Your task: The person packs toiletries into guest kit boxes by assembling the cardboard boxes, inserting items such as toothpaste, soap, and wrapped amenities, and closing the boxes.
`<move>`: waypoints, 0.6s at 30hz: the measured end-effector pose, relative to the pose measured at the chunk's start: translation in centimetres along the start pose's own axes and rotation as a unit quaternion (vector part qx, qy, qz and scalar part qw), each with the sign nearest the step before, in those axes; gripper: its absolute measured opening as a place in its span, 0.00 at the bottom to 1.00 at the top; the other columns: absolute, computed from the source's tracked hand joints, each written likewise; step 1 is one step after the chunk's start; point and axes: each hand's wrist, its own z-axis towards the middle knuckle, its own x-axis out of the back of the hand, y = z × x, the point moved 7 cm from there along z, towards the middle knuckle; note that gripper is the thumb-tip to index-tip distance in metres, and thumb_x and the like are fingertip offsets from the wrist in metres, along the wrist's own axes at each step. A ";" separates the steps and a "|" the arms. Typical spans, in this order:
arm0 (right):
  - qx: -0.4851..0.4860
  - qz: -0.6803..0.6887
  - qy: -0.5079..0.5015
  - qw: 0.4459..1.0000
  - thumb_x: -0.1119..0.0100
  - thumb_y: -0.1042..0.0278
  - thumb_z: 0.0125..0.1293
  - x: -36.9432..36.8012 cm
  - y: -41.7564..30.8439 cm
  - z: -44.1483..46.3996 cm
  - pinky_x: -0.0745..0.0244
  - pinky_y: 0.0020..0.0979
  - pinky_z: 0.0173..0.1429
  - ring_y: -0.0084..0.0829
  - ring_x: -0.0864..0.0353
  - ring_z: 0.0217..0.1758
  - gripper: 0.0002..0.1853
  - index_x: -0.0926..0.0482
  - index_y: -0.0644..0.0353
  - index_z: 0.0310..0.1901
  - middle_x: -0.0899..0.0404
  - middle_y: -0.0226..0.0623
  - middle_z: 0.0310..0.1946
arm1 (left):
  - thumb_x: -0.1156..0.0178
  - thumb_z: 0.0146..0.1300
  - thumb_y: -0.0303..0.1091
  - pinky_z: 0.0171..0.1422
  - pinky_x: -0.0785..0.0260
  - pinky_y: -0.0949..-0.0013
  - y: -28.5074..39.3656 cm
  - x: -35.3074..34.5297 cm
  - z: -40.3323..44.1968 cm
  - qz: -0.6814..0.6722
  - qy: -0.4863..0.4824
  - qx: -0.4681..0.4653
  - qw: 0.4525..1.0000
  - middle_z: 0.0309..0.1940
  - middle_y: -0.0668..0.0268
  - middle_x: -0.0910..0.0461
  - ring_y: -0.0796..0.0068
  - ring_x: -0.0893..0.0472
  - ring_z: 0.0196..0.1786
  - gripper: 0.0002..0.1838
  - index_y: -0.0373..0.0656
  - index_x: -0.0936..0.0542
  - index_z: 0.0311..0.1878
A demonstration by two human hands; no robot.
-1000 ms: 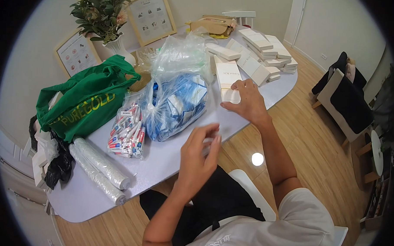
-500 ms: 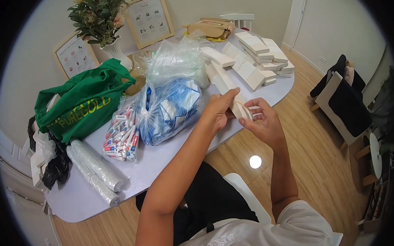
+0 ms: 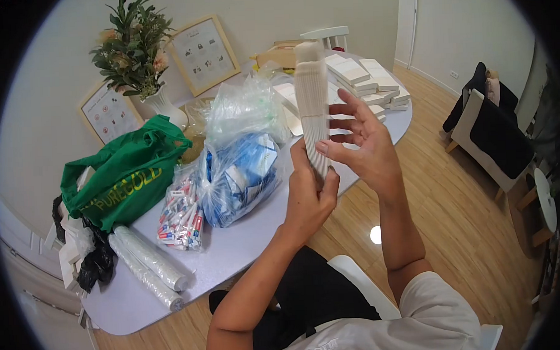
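Observation:
A tall bundle of thin cream paper packets (image 3: 312,93), seen edge-on, stands nearly upright above the table's front edge. My left hand (image 3: 311,195) is wrapped around its lower end, thumb on the right side. Beside the bundle is my right hand (image 3: 365,147), its fingers spread apart. Its thumb tip is at the bundle's edge, and the other fingertips are close to the right side; whether they press on it I cannot tell. Behind the bundle, similar cream packets (image 3: 384,79) lie in stacks at the table's far right, partly hidden.
On the table (image 3: 234,263) are a clear bag of blue packets (image 3: 243,182), a bag of toothpaste tubes (image 3: 181,215), plastic rolls (image 3: 149,269), a green cloth bag (image 3: 123,174) and clear plastic bags (image 3: 244,108). A flower vase (image 3: 163,105) and framed signs (image 3: 203,54) stand behind.
The bundle has been raised and turned from lying slanted to nearly upright, edge toward me. My left hand has moved to its lower end; my right hand has risen and its fingers have spread.

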 end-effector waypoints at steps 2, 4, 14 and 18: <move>0.006 0.068 -0.002 0.998 0.23 0.66 0.42 0.0 -1.0 0.3 0.22 0.37 0.53 0.36 0.24 0.53 0.48 0.40 0.72 0.64 0.27 0.48 0.51 | 0.43 0.56 0.19 0.55 0.33 0.71 1.0 0.6 0.8 0.004 -0.010 -0.105 0.994 0.45 0.61 0.29 0.73 0.26 0.51 0.27 0.35 0.42 0.58; -0.003 0.077 -0.030 0.997 0.23 0.68 0.42 0.3 -1.3 0.7 0.23 0.36 0.53 0.36 0.24 0.53 0.47 0.38 0.72 0.63 0.26 0.47 0.50 | 0.33 0.51 0.21 0.55 0.30 0.68 1.4 1.1 1.7 -0.125 -0.051 -0.141 0.981 0.49 0.60 0.28 0.70 0.25 0.53 0.34 0.35 0.41 0.59; -0.086 0.132 -0.136 0.978 0.25 0.80 0.38 -1.1 1.6 0.7 0.23 0.34 0.54 0.34 0.30 0.58 0.42 0.33 0.71 0.60 0.28 0.40 0.53 | 0.25 0.42 0.26 0.51 0.26 0.68 -1.5 3.1 2.2 -0.128 -0.093 0.027 0.987 0.43 0.63 0.21 0.73 0.20 0.45 0.36 0.35 0.31 0.56; -0.087 0.162 -0.129 0.974 0.24 0.78 0.37 -1.1 2.2 0.7 0.25 0.34 0.56 0.33 0.29 0.57 0.43 0.33 0.68 0.60 0.27 0.39 0.51 | 0.25 0.43 0.26 0.50 0.26 0.68 -1.0 3.2 2.1 -0.183 -0.092 0.049 0.977 0.42 0.63 0.21 0.73 0.20 0.43 0.34 0.35 0.29 0.55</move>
